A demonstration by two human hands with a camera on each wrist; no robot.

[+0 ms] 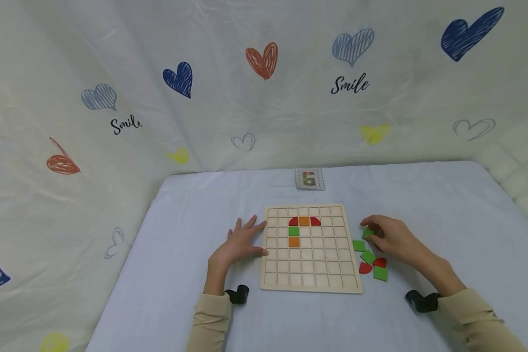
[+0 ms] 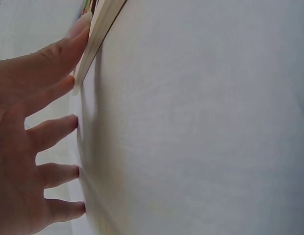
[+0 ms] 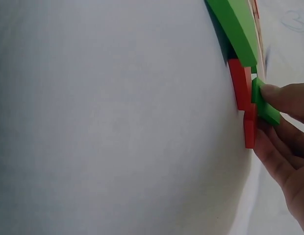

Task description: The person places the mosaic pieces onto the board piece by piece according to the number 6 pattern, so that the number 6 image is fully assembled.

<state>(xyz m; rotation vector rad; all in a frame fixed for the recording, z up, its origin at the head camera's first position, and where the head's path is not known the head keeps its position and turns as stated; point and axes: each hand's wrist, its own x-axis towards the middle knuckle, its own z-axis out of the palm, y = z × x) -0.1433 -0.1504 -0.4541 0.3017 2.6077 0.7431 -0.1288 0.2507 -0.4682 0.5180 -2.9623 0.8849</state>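
A wooden grid board (image 1: 308,281) lies on the table. In its upper rows sit an orange square tile (image 1: 304,221) between two rounded red tiles, with a green tile (image 1: 294,231) and another orange tile (image 1: 294,242) below the left red one. My left hand (image 1: 239,246) is spread at the board's left side, thumb and index fingertip touching its edge. To the right of the board, my right hand (image 1: 393,237) pinches a green square tile (image 3: 267,111) between thumb and fingers. Close by are loose green tiles (image 1: 358,245) and two rounded red tiles (image 1: 365,268).
A small card (image 1: 310,179) with a coloured pattern on a grid lies behind the board, near the table's back edge. White cloth covers the table (image 1: 211,205). Behind it hangs a light curtain (image 1: 220,112) printed with hearts. Black wrist cameras (image 1: 239,295) are on both wrists.
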